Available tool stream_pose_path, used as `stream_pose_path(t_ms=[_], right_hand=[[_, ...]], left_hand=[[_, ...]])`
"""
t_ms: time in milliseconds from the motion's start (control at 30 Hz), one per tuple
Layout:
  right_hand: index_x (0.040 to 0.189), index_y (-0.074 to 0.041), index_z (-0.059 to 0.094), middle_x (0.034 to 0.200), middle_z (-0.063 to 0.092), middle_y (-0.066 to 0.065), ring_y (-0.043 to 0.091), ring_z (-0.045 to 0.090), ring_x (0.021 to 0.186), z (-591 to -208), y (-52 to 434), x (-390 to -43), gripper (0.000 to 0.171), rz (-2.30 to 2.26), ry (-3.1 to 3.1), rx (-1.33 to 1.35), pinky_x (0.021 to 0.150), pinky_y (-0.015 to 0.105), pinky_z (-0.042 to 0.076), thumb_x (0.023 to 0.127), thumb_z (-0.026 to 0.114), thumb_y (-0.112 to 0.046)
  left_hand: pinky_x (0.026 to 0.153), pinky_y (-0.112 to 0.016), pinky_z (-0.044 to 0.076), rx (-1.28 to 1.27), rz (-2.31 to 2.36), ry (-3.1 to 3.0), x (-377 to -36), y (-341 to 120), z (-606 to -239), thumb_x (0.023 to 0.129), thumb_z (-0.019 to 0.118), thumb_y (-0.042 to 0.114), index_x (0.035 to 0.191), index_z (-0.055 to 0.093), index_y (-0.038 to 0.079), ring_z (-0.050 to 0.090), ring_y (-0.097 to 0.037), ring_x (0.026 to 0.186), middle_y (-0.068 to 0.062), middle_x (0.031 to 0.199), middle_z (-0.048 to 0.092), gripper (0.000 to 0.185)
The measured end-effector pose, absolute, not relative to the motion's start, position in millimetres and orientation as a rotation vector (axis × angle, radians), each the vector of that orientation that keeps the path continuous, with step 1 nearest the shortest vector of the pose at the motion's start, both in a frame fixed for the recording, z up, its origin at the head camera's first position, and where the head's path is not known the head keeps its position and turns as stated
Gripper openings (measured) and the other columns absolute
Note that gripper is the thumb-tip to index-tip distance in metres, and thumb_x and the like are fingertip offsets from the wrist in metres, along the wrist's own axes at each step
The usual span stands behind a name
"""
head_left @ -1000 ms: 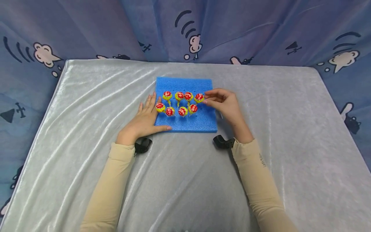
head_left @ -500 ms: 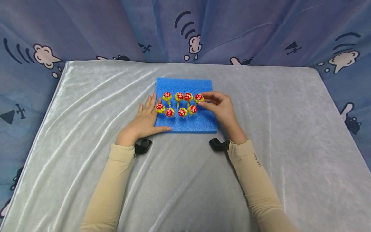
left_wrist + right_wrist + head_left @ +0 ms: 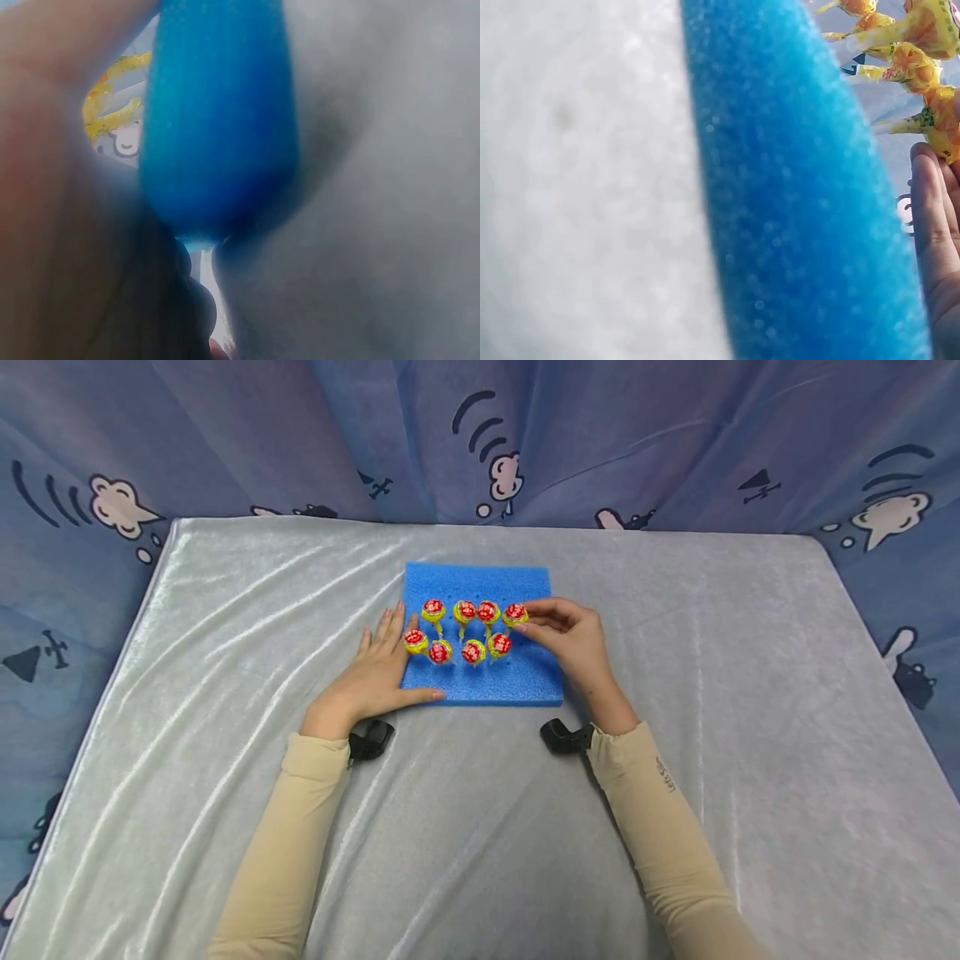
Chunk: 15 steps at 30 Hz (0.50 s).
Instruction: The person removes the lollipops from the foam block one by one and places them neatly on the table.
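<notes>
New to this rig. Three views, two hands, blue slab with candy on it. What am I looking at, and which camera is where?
There is no machine here: a person works with two bare hands. The wide picture comes from a camera on the person's head, looking down at a table under a grey cloth. The two blurry close-ups come from cameras strapped to each wrist, so they show the blue foam block from very near its edge.

Eight wrapped lollipops stand stuck in the foam, in two rows of four. The left hand lies flat with straight fingers against the block's left side, steadying it. The right hand pinches the far-right lollipop of the back row.
</notes>
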State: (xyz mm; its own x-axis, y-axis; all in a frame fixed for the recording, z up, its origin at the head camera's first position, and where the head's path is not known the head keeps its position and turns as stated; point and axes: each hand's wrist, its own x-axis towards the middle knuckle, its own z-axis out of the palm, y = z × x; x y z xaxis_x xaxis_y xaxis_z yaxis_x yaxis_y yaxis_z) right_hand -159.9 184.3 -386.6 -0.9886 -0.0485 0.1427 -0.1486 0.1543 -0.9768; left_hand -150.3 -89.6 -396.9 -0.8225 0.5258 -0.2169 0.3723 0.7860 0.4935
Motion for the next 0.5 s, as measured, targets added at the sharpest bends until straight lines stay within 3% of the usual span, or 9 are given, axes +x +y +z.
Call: stream_pose_path(t_ms=[300, 500], right_hand=[[0.101, 0.016, 0.064, 0.085, 0.069, -0.004, 0.009, 0.065, 0.075, -386.0, 183.9, -161.0, 0.025, 2.057, -2.164, 0.163, 0.071, 0.021, 0.053, 0.079, 0.071, 0.008], [0.093, 0.001, 0.071, 0.085, 0.069, -0.001, 0.010, 0.065, 0.075, -385.0, 185.4, -161.4, 0.019, 2.171, -2.011, 0.159, 0.071, 0.021, 0.053, 0.078, 0.069, 0.012]], left_hand=[[0.112, -0.049, -0.009, 0.687, 0.616, 2.634, -150.6, -89.3, -396.1, 0.082, 0.059, 0.062, 0.149, -0.010, 0.004, -0.021, -0.027, 0.140, -0.012, 0.153, -0.025, 0.112], [0.112, -0.048, -0.008, 0.679, 0.621, 2.632, -149.9, -88.9, -394.8, 0.083, 0.059, 0.061, 0.149, -0.010, 0.004, -0.021, -0.028, 0.140, -0.013, 0.153, -0.025, 0.112]])
